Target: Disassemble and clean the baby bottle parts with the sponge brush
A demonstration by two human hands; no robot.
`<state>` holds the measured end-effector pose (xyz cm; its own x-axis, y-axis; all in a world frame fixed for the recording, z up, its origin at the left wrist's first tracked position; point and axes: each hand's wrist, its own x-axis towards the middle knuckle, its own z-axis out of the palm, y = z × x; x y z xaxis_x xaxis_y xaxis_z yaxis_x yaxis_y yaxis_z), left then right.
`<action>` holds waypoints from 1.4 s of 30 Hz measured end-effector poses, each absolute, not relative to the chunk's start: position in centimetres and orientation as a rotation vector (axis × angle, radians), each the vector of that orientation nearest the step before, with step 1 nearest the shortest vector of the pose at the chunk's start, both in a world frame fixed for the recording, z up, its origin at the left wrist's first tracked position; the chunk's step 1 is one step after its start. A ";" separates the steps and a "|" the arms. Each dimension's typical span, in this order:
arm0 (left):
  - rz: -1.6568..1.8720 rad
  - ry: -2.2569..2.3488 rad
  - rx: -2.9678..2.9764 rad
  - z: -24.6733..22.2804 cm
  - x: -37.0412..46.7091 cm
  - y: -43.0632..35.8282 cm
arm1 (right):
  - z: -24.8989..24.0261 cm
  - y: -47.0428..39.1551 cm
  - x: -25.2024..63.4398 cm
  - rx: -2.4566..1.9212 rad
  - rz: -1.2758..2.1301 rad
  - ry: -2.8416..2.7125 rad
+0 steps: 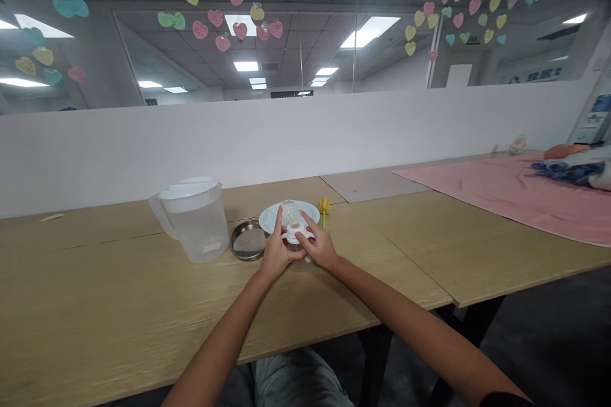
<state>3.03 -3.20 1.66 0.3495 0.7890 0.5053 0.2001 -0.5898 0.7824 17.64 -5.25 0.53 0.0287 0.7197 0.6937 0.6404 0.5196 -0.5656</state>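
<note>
A small baby bottle [292,221] with a clear domed cap and a white collar stands on the wooden table [119,305], just in front of a white plate [309,209]. My left hand [275,249] wraps its left side, one finger raised along the cap. My right hand [319,244] grips its right side at the collar. Both hands close around the bottle, hiding its lower body.
A translucent plastic pitcher [195,219] with a white lid stands to the left. A round metal-rimmed lid [248,241] lies beside it. A yellow brush [324,206] lies right of the plate. A pink cloth [520,194] with bundled items covers the far right. A white partition runs behind.
</note>
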 end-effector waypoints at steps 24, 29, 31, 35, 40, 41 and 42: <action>1.284 0.858 1.999 1.3 3.1 -3.0 | 0.1 -4.8 17.8 -1.156 0.053 -1.615; 1.273 0.865 1.985 1.4 3.0 -3.0 | 0.0 -4.6 17.9 -1.146 0.064 -1.604; 1.271 0.860 1.978 1.3 3.0 -2.9 | 0.0 -4.6 17.9 -1.154 0.069 -1.597; 1.284 0.831 1.954 1.1 3.0 -2.7 | 0.0 -4.6 17.9 -1.152 0.073 -1.588; 1.298 0.783 1.914 1.0 3.0 -2.6 | -0.2 -4.5 17.9 -1.162 0.075 -1.586; 1.296 0.782 1.915 1.0 3.0 -2.6 | -0.2 -4.4 18.0 -1.157 0.074 -1.589; 1.293 0.780 1.917 1.0 3.0 -2.6 | -0.2 -4.4 18.0 -1.149 0.069 -1.592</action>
<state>2.98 -2.65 0.98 0.3244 0.7846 0.5284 0.1012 -0.5841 0.8053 17.97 -4.43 -0.24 0.0900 0.6885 0.7197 0.6234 0.5246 -0.5798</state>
